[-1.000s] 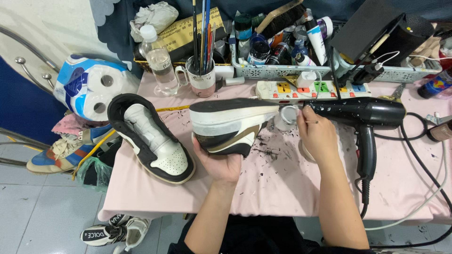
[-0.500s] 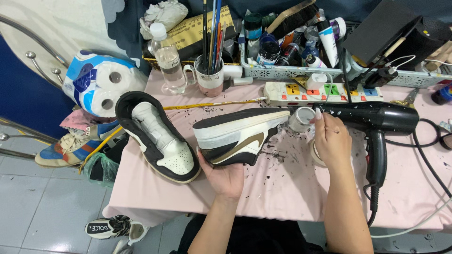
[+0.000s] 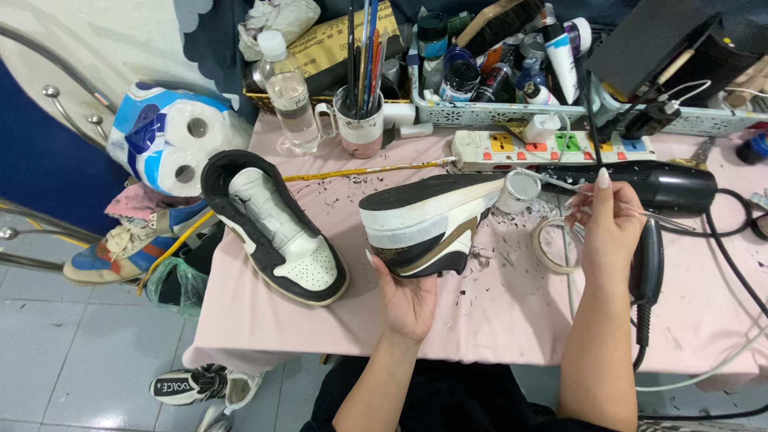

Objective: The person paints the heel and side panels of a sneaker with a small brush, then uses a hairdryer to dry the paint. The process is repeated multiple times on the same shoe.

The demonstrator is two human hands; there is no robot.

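Observation:
My left hand [image 3: 410, 300] grips a black, white and brown sneaker [image 3: 428, 224] from below, tilted on its side with the pale sole edge facing up. My right hand [image 3: 610, 218] is to the right of the shoe and pinches a thin stick-like tool [image 3: 560, 182]. The tool's far end reaches a small round white jar [image 3: 518, 187] just behind the shoe's toe. A roll of masking tape [image 3: 548, 244] lies flat on the pink tablecloth [image 3: 512, 320] under my right wrist.
A matching sneaker [image 3: 276, 232] lies at the table's left. A black hairdryer [image 3: 668, 188], power strip [image 3: 552, 148], mug of brushes [image 3: 360, 120], water bottle [image 3: 288, 100] and basket of bottles [image 3: 496, 76] crowd the back. Toilet rolls [image 3: 172, 140] and shoes [image 3: 128, 244] sit off the left edge.
My right hand has come away from the hairdryer's nozzle and drawn back toward me with the thin tool. The sneaker stays in my left hand, turned slightly.

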